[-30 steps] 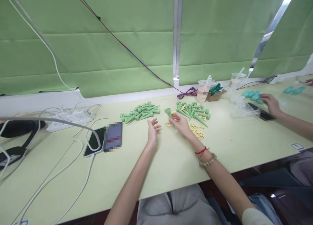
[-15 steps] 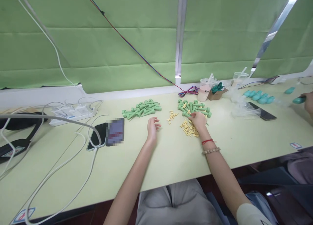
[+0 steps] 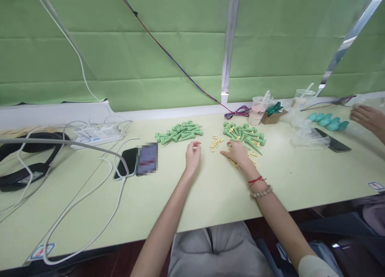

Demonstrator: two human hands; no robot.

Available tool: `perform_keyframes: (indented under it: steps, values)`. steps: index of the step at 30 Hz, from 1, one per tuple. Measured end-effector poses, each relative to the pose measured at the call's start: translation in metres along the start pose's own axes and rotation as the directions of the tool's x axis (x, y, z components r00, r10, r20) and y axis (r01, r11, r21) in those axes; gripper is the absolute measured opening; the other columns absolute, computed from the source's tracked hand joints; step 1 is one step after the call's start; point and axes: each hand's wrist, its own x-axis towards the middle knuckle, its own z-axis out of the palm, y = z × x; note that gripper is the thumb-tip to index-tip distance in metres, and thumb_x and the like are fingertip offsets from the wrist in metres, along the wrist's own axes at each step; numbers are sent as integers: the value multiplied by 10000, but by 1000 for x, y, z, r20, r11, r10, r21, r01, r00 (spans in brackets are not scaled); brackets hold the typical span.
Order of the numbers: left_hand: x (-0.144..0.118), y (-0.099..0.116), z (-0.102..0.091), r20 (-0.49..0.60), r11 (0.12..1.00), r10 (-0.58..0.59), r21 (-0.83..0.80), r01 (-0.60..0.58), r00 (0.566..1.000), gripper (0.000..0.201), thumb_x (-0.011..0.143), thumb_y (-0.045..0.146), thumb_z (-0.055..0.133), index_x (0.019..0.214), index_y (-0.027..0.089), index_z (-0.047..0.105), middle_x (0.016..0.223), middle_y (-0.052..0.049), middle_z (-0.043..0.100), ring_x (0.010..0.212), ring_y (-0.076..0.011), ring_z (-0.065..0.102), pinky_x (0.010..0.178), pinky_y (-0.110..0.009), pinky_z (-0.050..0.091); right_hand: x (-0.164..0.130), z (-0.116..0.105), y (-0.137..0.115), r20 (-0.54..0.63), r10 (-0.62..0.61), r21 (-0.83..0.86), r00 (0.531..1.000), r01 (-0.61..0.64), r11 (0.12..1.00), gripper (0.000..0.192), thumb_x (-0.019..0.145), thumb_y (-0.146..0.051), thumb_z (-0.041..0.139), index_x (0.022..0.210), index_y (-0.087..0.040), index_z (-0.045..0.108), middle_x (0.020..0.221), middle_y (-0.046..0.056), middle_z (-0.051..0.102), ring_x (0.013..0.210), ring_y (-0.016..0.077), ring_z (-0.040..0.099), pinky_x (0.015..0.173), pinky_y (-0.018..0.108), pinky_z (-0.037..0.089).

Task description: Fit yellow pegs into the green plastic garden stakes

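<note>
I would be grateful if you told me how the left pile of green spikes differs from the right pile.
The left pile shows only green, while the right pile has yellow pieces among its spikes. The left pile lies beyond the left hand; the right pile lies beyond the right hand. Both hold tapered green spikes with wider heads, lying on the table.
</note>
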Motion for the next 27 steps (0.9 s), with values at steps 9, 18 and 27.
perform_keyframes:
  steps: [9,18,27]
  values:
    - [21,-17,-29,26,869,142,476,-138,989,384,824,204,395,1182,133,517,1394,-141,360,1346,-269,174,1058,-451,181,3,10,-1,41,-4,-42,999,6,999,237,796,-230,535,1017,-207,617,1009,61,611,923,188,578,721,255,405]
    - [46,-36,-16,15,697,134,710,-105,991,467,811,146,383,1273,80,410,1367,-186,385,1306,-301,268,1027,-480,251,8,10,2,-18,18,47,1000,-17,999,161,759,-201,559,870,-186,675,885,68,666,870,202,602,685,257,420]
    - [59,-43,-14,37,529,188,838,-133,981,366,828,177,393,1171,125,509,1083,-163,554,1048,-289,486,898,-417,363,13,8,-1,-88,-55,278,995,78,957,269,856,-319,467,985,-182,659,901,64,691,848,183,623,712,267,446]
